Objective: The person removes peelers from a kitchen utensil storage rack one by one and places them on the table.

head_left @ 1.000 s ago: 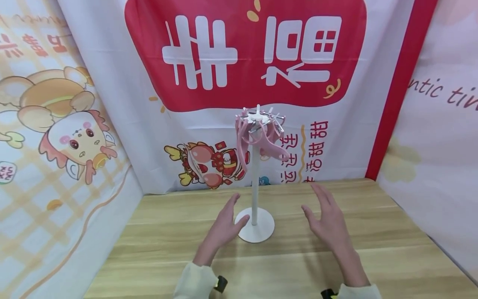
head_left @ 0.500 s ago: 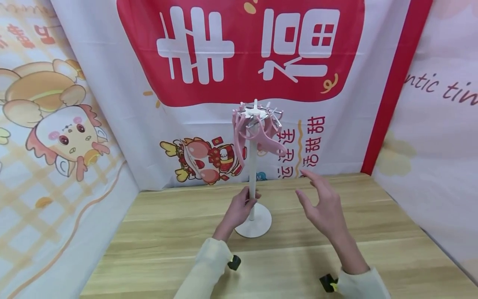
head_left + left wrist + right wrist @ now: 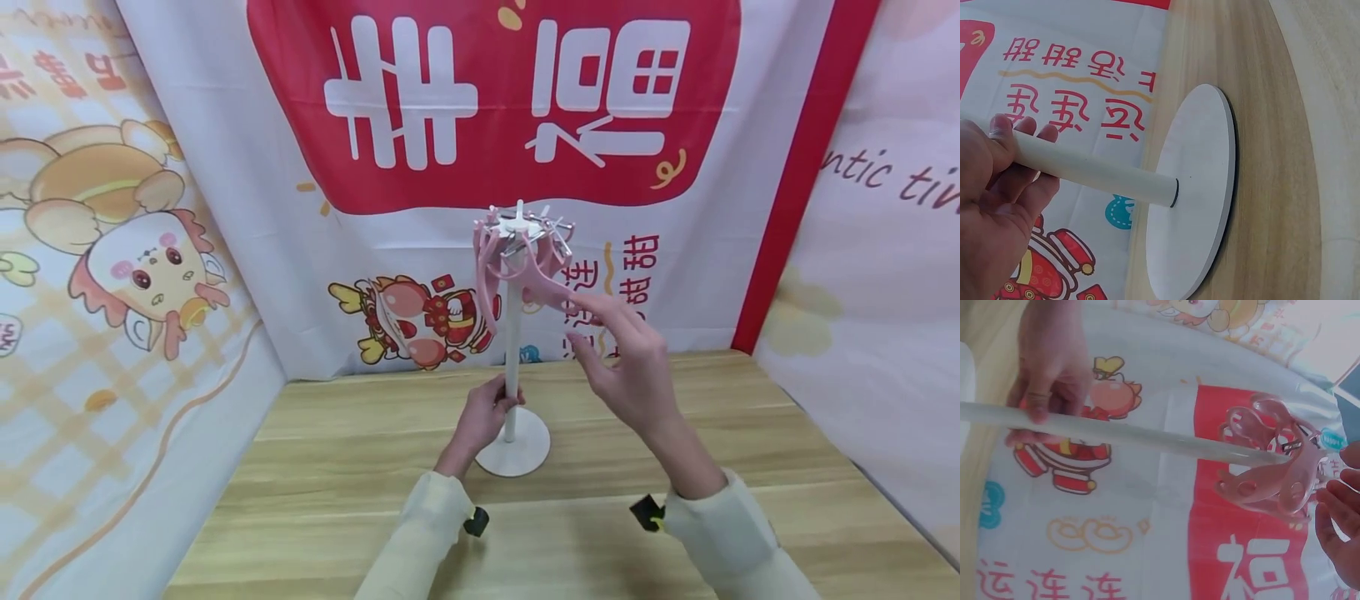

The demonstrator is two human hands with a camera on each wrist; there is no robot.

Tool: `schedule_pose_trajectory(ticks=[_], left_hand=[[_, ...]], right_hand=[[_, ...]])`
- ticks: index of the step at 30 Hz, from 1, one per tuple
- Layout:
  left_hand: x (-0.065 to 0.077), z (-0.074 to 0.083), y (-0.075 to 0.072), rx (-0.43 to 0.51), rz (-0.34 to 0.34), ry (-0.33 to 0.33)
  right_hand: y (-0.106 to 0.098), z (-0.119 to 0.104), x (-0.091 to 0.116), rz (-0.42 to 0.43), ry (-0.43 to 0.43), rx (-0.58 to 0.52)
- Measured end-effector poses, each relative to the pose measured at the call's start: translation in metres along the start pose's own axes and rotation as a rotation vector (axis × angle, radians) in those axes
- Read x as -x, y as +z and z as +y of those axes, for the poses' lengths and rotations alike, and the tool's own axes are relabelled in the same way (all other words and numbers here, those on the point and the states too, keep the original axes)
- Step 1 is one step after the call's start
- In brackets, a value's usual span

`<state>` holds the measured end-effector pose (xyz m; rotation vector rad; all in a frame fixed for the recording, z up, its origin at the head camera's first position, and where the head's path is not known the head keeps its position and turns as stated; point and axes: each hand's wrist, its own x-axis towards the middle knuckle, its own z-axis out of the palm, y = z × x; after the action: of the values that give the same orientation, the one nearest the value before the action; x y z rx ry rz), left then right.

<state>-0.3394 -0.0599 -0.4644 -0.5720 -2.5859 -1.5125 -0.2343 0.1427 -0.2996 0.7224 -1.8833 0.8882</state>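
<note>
A white stand has a thin pole (image 3: 513, 346) and a round base (image 3: 525, 457) on the table. Around its top hang several curved pink pieces (image 3: 542, 279) with oval holes, beside short metal rods (image 3: 517, 243); their exact kind is unclear. My left hand (image 3: 482, 417) grips the lower pole, fingers and thumb wrapped round it, as the left wrist view also shows. Raised to the right of the pole, my right hand (image 3: 637, 371) has its fingers extended and thumb apart. Its fingertips reach the lower end of one pink piece; whether they touch it I cannot tell.
The wooden table (image 3: 360, 500) meets a printed cloth backdrop (image 3: 405, 242) behind the stand. Printed cloth walls rise at the left (image 3: 172, 375) and right (image 3: 862, 333). A dark wrist device (image 3: 648, 512) sits at the right cuff.
My left hand has moved in and taken hold of the pole. My right hand has risen and come left towards the pink pieces. The stand remains in place on the table.
</note>
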Motion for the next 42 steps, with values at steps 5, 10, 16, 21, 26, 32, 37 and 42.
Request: schedule_pose_trajectory(ticks=[5,10,16,21,26,32,37,42], left_hand=[[0.0,0.0,-0.001,0.023,-0.008,-0.036],[0.0,0.003,-0.002,0.042,-0.023,-0.047],[0.001,0.004,-0.004,0.049,-0.028,-0.06],[0.0,0.004,-0.005,0.028,-0.031,-0.045],[-0.001,0.004,-0.005,0.015,-0.032,-0.04],[-0.002,0.004,-0.005,0.019,-0.035,-0.04],[-0.002,0.003,-0.005,0.021,-0.036,-0.053],[-0.002,0.001,-0.005,0.017,-0.034,-0.046]], right_hand=[[0.005,-0.005,-0.022,-0.021,-0.056,0.053],[0.013,-0.007,-0.034,-0.047,-0.03,0.106],[0.023,-0.011,-0.043,-0.049,0.043,0.085],[0.027,-0.011,-0.049,-0.056,0.083,-0.011],[0.026,-0.008,-0.053,-0.096,0.178,-0.114],[0.022,-0.007,-0.057,-0.128,0.28,-0.175],[0.02,-0.009,-0.058,-0.119,0.295,-0.171],[0.016,-0.013,-0.058,-0.1,0.283,-0.176]])
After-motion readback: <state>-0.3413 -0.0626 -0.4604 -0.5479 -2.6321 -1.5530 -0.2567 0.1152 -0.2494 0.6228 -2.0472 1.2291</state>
